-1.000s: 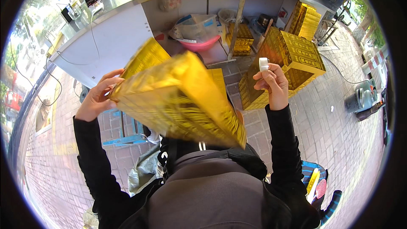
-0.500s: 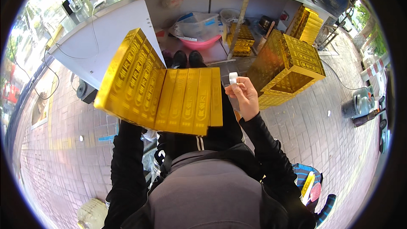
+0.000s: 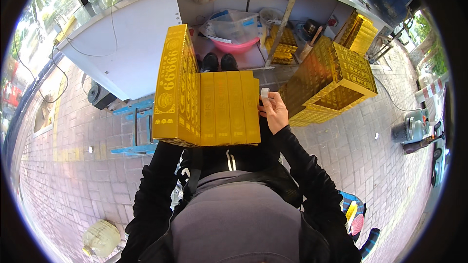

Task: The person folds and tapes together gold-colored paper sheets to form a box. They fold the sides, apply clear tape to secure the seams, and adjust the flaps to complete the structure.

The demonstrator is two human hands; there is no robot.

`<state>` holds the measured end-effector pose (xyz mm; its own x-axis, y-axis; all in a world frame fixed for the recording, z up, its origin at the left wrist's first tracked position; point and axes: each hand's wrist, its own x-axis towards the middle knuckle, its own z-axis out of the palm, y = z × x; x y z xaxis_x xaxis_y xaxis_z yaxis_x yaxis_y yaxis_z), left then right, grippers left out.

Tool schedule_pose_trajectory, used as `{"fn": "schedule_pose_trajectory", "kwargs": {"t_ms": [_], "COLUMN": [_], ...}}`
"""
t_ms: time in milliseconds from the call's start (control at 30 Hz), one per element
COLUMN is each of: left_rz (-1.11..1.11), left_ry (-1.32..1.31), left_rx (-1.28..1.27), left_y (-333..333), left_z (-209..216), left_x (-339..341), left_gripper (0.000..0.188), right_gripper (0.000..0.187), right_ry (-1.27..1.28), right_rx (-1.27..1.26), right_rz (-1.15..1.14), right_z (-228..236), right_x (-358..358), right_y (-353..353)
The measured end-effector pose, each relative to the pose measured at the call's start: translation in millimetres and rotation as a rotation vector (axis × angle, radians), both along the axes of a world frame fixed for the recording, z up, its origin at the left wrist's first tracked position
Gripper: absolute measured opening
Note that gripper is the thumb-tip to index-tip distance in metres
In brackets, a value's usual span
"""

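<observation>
An L-shaped assembly of joined gold boxes (image 3: pixel 229 109) is held up over my lap, one wing standing at the left and a row of narrow boxes lying flatter at the right. My left forearm runs up beneath it, and the left hand is hidden behind the gold boxes. At the right edge of the row, my right hand (image 3: pixel 276 113) pinches a small roll of clear tape (image 3: pixel 264 93) between thumb and fingers. The fingertips are close to the outermost box; whether they touch it I cannot tell.
A larger gold box structure (image 3: pixel 336 75) with an open hollow stands on the paving at the right. Under the metal-edged counter (image 3: pixel 126 44) are a pink basin (image 3: pixel 236 45) and stacked gold boxes (image 3: pixel 282 44). A blue stool (image 3: pixel 136 126) stands at the left.
The gold box assembly has turned and levelled, its left wing swinging more upright and to the right. My right hand with the tape has moved slightly left and down, closer to the row's edge.
</observation>
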<state>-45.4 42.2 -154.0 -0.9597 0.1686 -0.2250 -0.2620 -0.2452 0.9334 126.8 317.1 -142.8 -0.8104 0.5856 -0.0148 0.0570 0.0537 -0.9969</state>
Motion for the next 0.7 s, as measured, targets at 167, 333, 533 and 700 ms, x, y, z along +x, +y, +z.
{"fn": "schedule_pose_trajectory", "kwargs": {"t_ms": [167,333,533,700], "left_rz": [0.266,0.370,-0.626,-0.838], "left_ry": [0.134,0.598,0.461,0.097], "left_rx": [-0.042,0.106,0.342,0.389], "left_y": [-12.6,-43.7,4.3,44.9], "left_z": [43.2,157.4,193.7,168.6], "left_x": [-5.0,58.4,155.6,144.1], "left_gripper": [0.030,0.029,0.034,0.037], "right_gripper": [0.018,0.027,0.037,0.035], "right_ry": [0.166,0.320,0.354,0.301], "right_rx": [0.126,0.143,0.010,-0.017], "right_rz": [0.193,0.464,0.653,0.757], "right_z": [57.6,129.5,167.0,171.5], "right_x": [26.5,54.5,64.8,66.9], "right_y": [8.4,-2.4,-26.5,-30.4]}}
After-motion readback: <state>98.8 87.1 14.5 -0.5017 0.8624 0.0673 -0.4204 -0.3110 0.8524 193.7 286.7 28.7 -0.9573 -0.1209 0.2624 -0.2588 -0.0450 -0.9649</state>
